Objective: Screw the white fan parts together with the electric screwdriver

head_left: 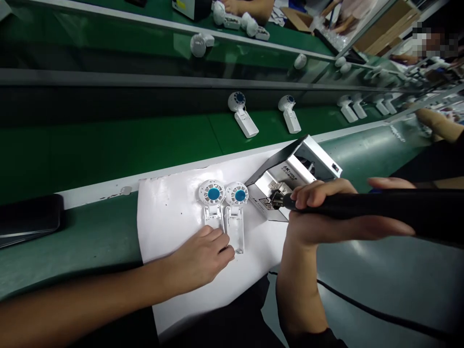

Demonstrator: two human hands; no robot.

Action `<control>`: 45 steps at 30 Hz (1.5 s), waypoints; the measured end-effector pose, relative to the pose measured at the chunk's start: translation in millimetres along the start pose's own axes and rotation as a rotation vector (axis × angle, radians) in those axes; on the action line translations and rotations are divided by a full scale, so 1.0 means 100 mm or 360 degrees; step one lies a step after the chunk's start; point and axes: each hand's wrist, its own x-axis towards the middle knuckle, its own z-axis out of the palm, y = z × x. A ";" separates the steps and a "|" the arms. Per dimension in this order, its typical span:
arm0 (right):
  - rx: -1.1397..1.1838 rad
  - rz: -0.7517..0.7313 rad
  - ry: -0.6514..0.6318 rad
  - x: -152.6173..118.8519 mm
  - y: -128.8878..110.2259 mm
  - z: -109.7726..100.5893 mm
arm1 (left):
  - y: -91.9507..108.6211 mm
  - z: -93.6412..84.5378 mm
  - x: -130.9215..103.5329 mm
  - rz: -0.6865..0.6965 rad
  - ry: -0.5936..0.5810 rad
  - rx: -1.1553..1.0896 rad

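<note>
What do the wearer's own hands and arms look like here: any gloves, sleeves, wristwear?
Left hand and right hand are ungloved, with no wristwear visible. The left forearm is bare; a black sleeve shows near the right elbow.

at our left hand (206,256) we see fans (239,194) of smooth white plastic on a glossy sheet (159,237). in our right hand (308,220), the tool (384,208) looks matt black; just beyond it, the box (295,176) has satin silvery metal. past both hands, the belt (145,130) looks smooth.
</note>
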 end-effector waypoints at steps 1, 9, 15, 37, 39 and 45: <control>0.0019 -0.0122 0.0123 0.00 0.02 0.04 | 0.00 0.00 0.00 0.0001 0.0002 -0.0001; 0.0518 0.0105 -0.0263 -0.26 -0.06 0.43 | 0.01 0.00 0.02 -0.0004 -0.0020 0.0011; 0.0624 0.0163 -0.0331 -0.52 0.14 0.86 | 0.01 0.02 0.03 -0.0010 0.0031 0.0047; 0.0741 0.0369 -0.0461 -0.67 0.43 0.95 | -0.04 -0.05 0.01 0.0004 -0.0203 0.0027; 0.0749 0.0155 -0.0379 -0.54 0.34 0.89 | -0.09 -0.09 -0.03 -0.0065 -0.0220 0.0037; 0.0349 -0.0218 0.0032 0.00 -0.15 0.34 | -0.72 -0.65 -0.33 -0.0562 -0.0115 0.0572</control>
